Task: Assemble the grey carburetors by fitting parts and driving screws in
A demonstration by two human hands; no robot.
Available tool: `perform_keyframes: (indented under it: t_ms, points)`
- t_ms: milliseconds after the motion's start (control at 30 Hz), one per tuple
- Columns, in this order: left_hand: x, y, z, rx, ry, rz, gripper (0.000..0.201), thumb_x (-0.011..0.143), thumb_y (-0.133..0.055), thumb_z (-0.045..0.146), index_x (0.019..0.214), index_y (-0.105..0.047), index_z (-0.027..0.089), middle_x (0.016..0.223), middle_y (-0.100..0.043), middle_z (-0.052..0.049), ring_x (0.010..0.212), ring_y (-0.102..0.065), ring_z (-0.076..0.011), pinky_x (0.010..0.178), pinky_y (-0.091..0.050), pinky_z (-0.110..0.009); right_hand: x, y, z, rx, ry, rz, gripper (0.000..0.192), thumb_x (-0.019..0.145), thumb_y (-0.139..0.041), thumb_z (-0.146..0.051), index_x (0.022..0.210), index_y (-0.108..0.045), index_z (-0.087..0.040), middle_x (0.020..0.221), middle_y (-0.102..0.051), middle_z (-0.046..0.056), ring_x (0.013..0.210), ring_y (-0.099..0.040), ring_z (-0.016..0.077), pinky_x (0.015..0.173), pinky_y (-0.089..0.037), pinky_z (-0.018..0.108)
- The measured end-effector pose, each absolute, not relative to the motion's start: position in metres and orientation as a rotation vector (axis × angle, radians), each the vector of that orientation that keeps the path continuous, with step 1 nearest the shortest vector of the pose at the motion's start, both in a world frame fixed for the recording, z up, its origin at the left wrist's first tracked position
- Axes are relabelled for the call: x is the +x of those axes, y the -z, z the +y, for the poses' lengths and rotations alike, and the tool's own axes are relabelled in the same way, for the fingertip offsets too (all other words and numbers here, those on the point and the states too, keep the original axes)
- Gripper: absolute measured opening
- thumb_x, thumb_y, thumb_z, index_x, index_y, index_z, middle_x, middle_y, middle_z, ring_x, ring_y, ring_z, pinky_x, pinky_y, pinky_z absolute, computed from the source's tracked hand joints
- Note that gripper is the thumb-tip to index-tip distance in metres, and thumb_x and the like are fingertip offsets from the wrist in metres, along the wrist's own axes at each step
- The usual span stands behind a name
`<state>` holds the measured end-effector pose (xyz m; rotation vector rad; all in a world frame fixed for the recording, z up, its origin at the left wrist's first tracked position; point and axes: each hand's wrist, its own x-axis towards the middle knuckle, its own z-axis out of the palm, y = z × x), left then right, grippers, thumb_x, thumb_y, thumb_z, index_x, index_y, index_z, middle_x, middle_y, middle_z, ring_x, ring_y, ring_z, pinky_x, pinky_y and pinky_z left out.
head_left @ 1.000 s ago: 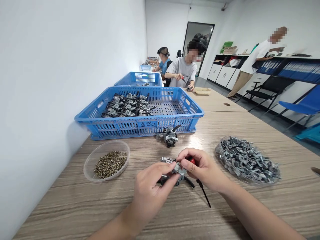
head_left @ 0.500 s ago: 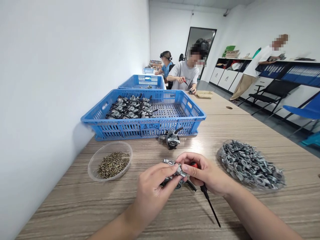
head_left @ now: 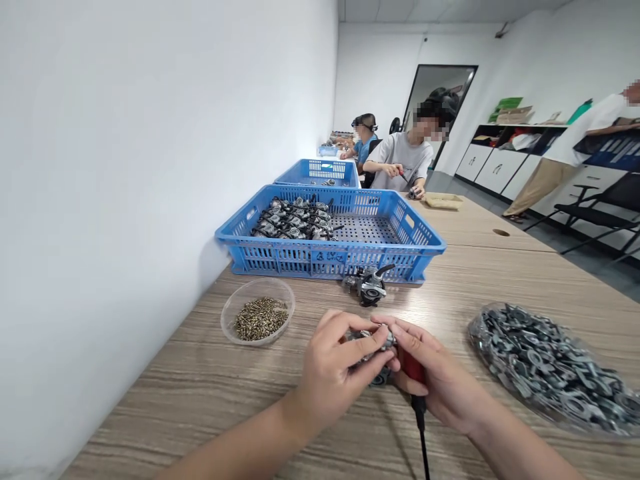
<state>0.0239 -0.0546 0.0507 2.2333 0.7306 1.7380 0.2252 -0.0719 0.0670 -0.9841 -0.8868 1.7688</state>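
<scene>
Between my two hands is a small grey metal carburetor (head_left: 384,335), mostly covered by fingers. My left hand (head_left: 330,363) is closed around its left side. My right hand (head_left: 437,373) pinches the other side with thumb and fingertips, while a screwdriver (head_left: 413,368) with a red handle is tucked in the same hand, its black shaft pointing down toward me. Dark round metal shows just under the fingers; I cannot tell whether it belongs to the held piece. Another carburetor (head_left: 370,287) with a black hose lies on the table beyond my hands.
A clear bowl of brass-coloured screws (head_left: 263,319) stands at left. On the right, a clear tray holds many grey metal levers (head_left: 550,360). Behind is a blue crate (head_left: 320,259) with several carburetors, then a second crate (head_left: 287,175). A co-worker (head_left: 403,160) holds a screwdriver farther back.
The view has swung left, so everything sits farther right. My fingers have closed more over the carburetor, and the screwdriver hangs more steeply, with more of its red handle showing.
</scene>
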Motion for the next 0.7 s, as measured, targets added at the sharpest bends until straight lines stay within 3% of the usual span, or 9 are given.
perform_keyframes:
  t_ms: [233,367,433,533,600,700]
  points:
    - [0.020,-0.046,-0.053,2.328,-1.628,0.842,0.034,0.106,-0.077,0.018,0.138,-0.079,0.028,0.126,-0.071,-0.011,0.116,-0.067,-0.0243,0.094,-0.062,-0.039,0.231,-0.075,-0.064,-1.021,-1.644,-0.838,0.064,0.068,-0.107,-0.062,0.113,-0.088,-0.020,0.071,-0.058,0.000,0.061,-0.039,0.0082,0.043,-0.026,0.014]
    - [0.000,-0.059,-0.033,2.497,-1.611,1.052,0.019,0.102,-0.071,0.015,0.118,-0.080,0.019,0.116,-0.071,-0.012,0.111,-0.067,-0.0265,0.094,-0.060,-0.042,0.243,-0.080,-0.056,-1.042,-1.514,-0.894,0.057,0.068,-0.107,-0.060,0.104,-0.086,-0.021,0.090,-0.071,0.005,0.063,-0.044,0.0079,0.043,-0.026,0.015]
    - [-0.023,-0.072,-0.018,2.494,-1.588,1.462,0.015,0.095,-0.068,0.014,0.103,-0.080,0.018,0.110,-0.071,-0.013,0.107,-0.065,-0.0299,0.092,-0.059,-0.044,0.250,-0.082,-0.051,-1.055,-1.461,-0.893,0.058,0.070,-0.106,-0.059,0.110,-0.086,-0.023,0.095,-0.073,0.006,0.065,-0.047,0.0089,0.044,-0.025,0.014]
    - [-0.071,-0.092,0.002,2.192,-1.055,2.032,0.015,0.093,-0.066,0.022,0.097,-0.081,0.022,0.106,-0.076,-0.010,0.098,-0.070,-0.0286,0.082,-0.055,-0.038,0.260,-0.083,-0.044,-1.091,-1.452,-0.873,0.064,0.071,-0.105,-0.056,0.123,-0.085,-0.025,0.097,-0.076,0.008,0.069,-0.052,0.0113,0.044,-0.025,0.014]
    - [-0.102,-0.099,0.011,2.100,-0.646,2.138,0.016,0.093,-0.067,0.031,0.094,-0.081,0.023,0.103,-0.080,-0.008,0.094,-0.073,-0.0287,0.076,-0.051,-0.035,0.264,-0.083,-0.039,-1.107,-1.450,-0.854,0.061,0.071,-0.104,-0.053,0.122,-0.085,-0.025,0.097,-0.076,0.009,0.070,-0.053,0.0121,0.043,-0.025,0.014]
    - [-0.133,-0.096,0.019,2.074,-0.281,2.067,0.015,0.087,-0.071,0.035,0.080,-0.078,0.024,0.083,-0.080,-0.007,0.082,-0.073,-0.0280,0.072,-0.047,-0.033,0.267,-0.082,-0.035,-1.105,-1.441,-0.810,0.052,0.072,-0.101,-0.048,0.116,-0.086,-0.024,0.094,-0.076,0.008,0.069,-0.054,0.0121,0.043,-0.026,0.014]
